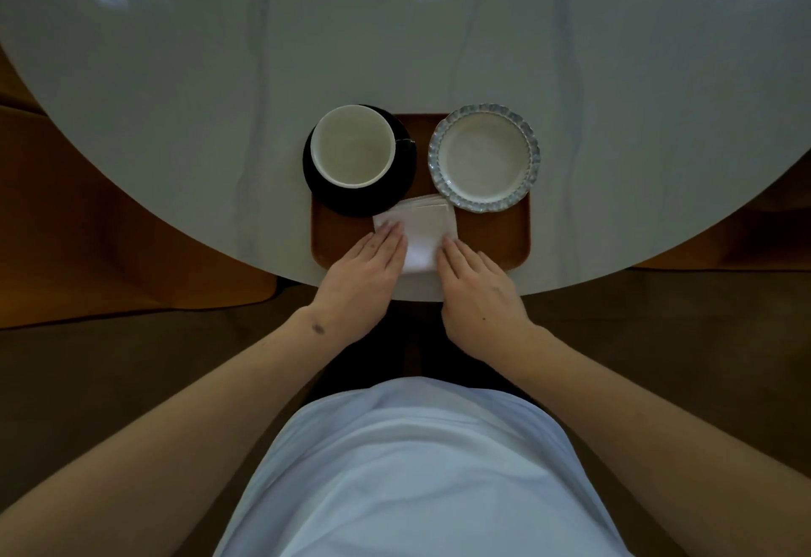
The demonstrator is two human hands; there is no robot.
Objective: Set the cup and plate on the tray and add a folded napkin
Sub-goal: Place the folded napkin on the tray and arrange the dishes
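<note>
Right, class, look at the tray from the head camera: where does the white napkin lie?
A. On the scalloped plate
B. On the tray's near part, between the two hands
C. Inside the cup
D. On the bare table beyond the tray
B: the napkin lies on the near part of the tray, with the left hand and right hand flat at its sides, nearer than the cup and plate.
</note>
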